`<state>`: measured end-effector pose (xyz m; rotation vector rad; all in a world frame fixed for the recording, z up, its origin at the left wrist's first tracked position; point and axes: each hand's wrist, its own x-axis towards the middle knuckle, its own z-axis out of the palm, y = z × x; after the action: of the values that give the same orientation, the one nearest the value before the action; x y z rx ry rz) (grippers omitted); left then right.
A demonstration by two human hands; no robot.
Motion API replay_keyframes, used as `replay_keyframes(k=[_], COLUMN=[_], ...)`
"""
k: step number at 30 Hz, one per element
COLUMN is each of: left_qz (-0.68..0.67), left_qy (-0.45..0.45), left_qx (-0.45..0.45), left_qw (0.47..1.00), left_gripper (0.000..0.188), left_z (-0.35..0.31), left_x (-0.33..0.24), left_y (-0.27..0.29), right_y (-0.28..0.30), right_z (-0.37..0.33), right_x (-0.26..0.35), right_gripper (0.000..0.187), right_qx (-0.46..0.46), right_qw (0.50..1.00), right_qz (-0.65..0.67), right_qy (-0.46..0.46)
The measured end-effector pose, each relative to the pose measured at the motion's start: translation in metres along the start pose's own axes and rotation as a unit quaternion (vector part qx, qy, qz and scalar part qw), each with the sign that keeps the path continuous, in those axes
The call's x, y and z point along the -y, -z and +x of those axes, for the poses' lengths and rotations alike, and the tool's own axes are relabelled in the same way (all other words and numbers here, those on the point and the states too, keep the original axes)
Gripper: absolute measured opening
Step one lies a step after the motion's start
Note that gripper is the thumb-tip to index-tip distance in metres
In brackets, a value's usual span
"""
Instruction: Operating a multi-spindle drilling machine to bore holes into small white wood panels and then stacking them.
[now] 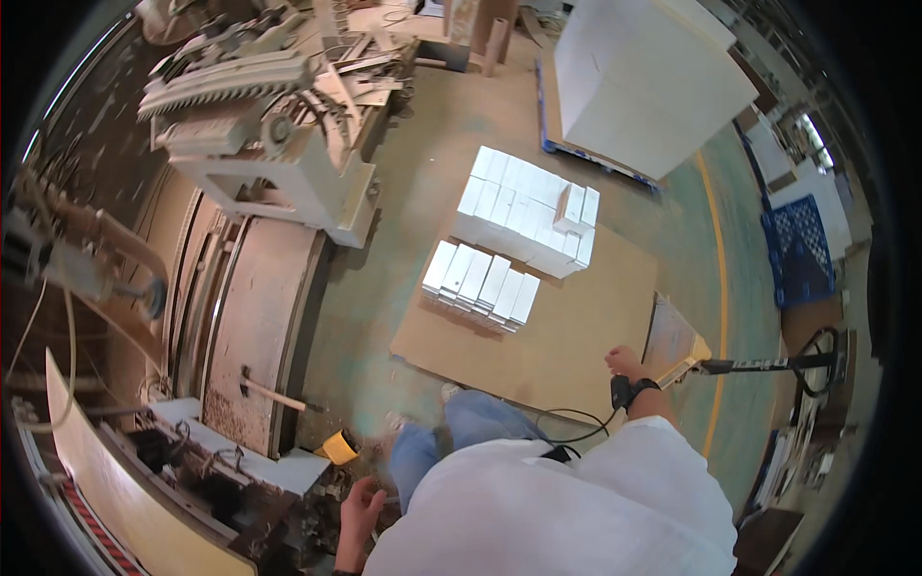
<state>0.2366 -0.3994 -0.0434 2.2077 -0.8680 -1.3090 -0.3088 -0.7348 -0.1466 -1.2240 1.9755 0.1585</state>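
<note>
My left hand (360,509) hangs low beside my hip, its fingers loosely bent and apart, with nothing seen in it. Nearest to it are a yellow container (337,447) and the machine's cluttered lower edge. My right hand (625,362) is held out over the brown board on the floor, loosely curled, and no object shows in it. A black band with a small device (629,392) sits on that wrist, and a black cable (584,438) runs beside it to my waist. Ahead lie stacked white blocks or boxes, a larger stack (514,213) and a smaller one (480,285), apart from both hands.
A brown board (461,350) lies under the stacks. On the left, a long machine bed (259,317) carries a hammer (274,392). At right stands a pallet jack (687,360) with a black handle. Farther off are a large white stack (643,86) and a blue crate (799,250).
</note>
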Motion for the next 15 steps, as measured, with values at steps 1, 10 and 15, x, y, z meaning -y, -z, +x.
replay_keyframes(k=[1, 10, 15], left_qz=[0.007, -0.327, -0.425], left_qy=[-0.004, 0.154, 0.240], left_qx=[0.006, 0.257, 0.189], left_qw=[1.000, 0.896, 0.852], left_gripper=[0.043, 0.029, 0.034], left_z=[0.023, 0.250, 0.297], left_x=[-0.006, -0.031, -0.012], left_y=[-0.007, -0.138, -0.238], right_y=[0.000, -0.004, -0.009], right_z=[-0.002, -0.034, 0.070], right_x=[-0.014, -0.072, -0.070], right_gripper=[0.029, 0.034, 0.040], right_qx=[-0.002, 0.027, 0.076], right_qw=[1.000, 0.997, 0.983], right_qz=[0.008, -0.048, -0.168], right_qy=[-0.007, -0.059, -0.020])
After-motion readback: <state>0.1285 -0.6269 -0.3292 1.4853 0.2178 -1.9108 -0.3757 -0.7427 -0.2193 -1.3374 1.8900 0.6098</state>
